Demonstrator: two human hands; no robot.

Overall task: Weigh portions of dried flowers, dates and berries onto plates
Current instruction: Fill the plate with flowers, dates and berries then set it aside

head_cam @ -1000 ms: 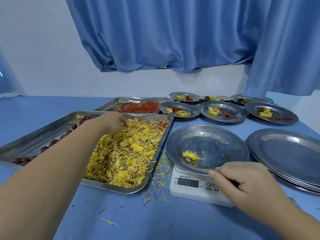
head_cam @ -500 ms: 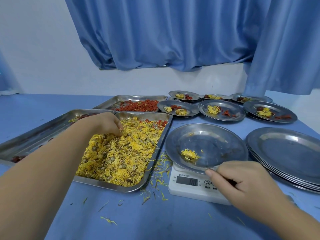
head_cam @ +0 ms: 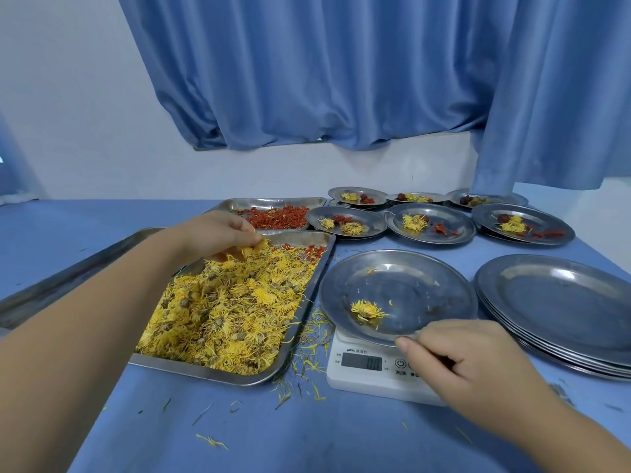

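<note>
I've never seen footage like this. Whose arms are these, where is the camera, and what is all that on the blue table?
There is no machine here. A person works with bare hands, and the one camera sits on their head, looking forward and down, so the arms reach in from below.

The left hand pinches a tuft of dried flowers above the flower tray. The right hand holds the near rim of a plate that sits on a white scale. One flower lies on that plate.

Behind the flower tray is a berry tray. A third tray on the left is mostly hidden by the arm. Filled plates stand at the back, and a stack of empty plates is on the right.
</note>
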